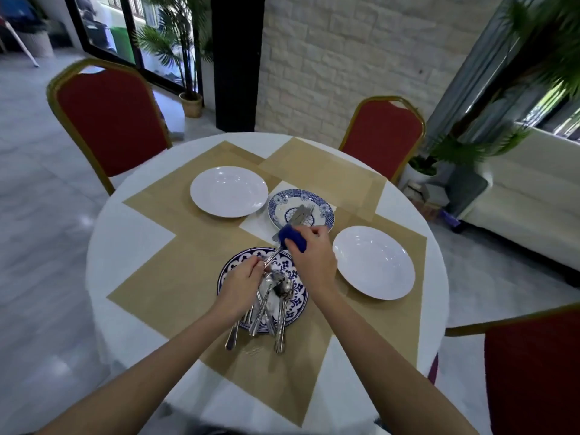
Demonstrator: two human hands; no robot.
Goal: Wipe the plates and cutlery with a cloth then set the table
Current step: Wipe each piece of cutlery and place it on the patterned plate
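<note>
Two hands are working together above the near patterned plate, which is sitting on a tan placemat at the front of the counter. The left hand is pinching the handle end of one piece of cutlery between thumb and fingertips, holding it raised and angled up toward the right. The right hand is gripping a blue cloth, which is bunched around the far end of that piece. The head is hidden inside the cloth, so spoon or fork cannot be told. Holding both ends this way is steadying the piece while the cloth is rubbing it.

A heap of spoons and forks is lying in the near plate under the hands, with handles overhanging the rim toward the person; these are probably waiting to be wiped. A second patterned plate near the counter's centre is carrying a few pieces and is likely serving as the place for finished items, apart from the heap.

One white plate is resting on the far-left placemat and another white plate on the right one, with no cutlery beside either. Setting out is judged not yet begun.
</note>
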